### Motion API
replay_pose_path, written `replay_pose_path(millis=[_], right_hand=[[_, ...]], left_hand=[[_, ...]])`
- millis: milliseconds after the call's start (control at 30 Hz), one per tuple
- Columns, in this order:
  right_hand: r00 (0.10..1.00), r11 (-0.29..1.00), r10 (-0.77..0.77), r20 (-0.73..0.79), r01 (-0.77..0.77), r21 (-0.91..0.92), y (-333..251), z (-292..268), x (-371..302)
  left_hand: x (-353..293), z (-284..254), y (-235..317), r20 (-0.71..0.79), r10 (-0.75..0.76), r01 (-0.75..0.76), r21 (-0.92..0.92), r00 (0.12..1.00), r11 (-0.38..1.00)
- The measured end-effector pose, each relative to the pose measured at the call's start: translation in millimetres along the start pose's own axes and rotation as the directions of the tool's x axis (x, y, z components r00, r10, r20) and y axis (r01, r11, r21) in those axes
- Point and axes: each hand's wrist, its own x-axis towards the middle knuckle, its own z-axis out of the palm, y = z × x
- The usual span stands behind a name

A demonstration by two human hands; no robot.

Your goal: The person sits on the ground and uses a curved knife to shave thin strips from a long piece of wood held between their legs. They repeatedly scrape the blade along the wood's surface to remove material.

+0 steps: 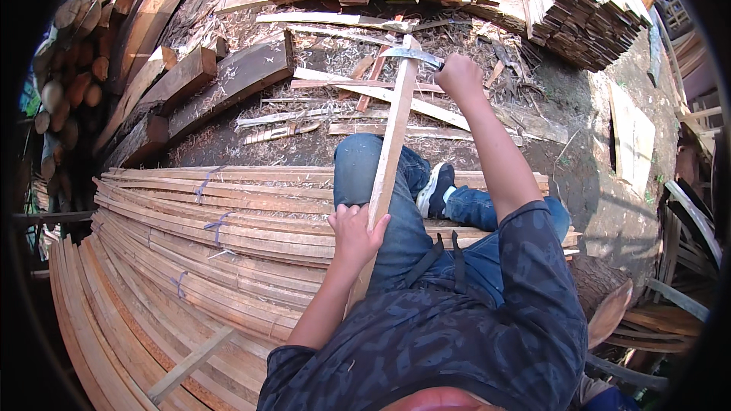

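A long pale wooden strip [394,137] slants away from my body across my jeans-clad thigh. Around its nearer part my left hand [354,234] is closed, thumb on the right side. Out at the far end, my right hand [460,76] grips the dark handle of a curved knife [415,54]. The steel blade lies across the strip just short of its tip, pointing left. Most of the handle is hidden in my fist. The strip's near end disappears by my shirt.
Bundled wooden strips [259,221] tied with purple cord lie beneath me and to my left. Thick dark beams [228,84] rest at the upper left. Offcuts and shavings [304,133] litter the ground ahead. Plank stacks [586,19] stand farther off, and logs [76,84] are piled far left.
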Motion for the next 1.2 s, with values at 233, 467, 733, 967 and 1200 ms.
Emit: replay_pose_path(millis=[233, 467, 733, 967, 1200], right_hand=[[0.979, 0.963, 0.181, 0.09, -0.195, 0.184, -16, 19, -17], [0.987, 0.985, -0.159, -0.002, 0.159, 0.066, 7, 7, -29], [0.949, 0.95, -0.313, -0.042, 0.311, -0.037, 16, -6, -20], [0.994, 0.994, 0.102, 0.028, -0.101, -0.027, 17, -14, 7], [0.876, 0.894, 0.415, 0.246, -0.443, 0.07, 102, 35, -15]], left_hand=[[-4, 2, -3, 0.012, 0.018, -0.019, 0.086, 1.0, 0.996], [-6, 6, -4, 0.017, 0.015, -0.016, 0.045, 1.0, 0.999], [-7, 9, -5, 0.004, 0.024, -0.024, -0.01, 1.0, 1.0], [-7, 5, -2, 0.005, 0.025, -0.024, -0.041, 1.0, 0.999], [-8, 7, -4, -0.032, 0.002, -0.001, 0.031, 0.999, 1.0]])
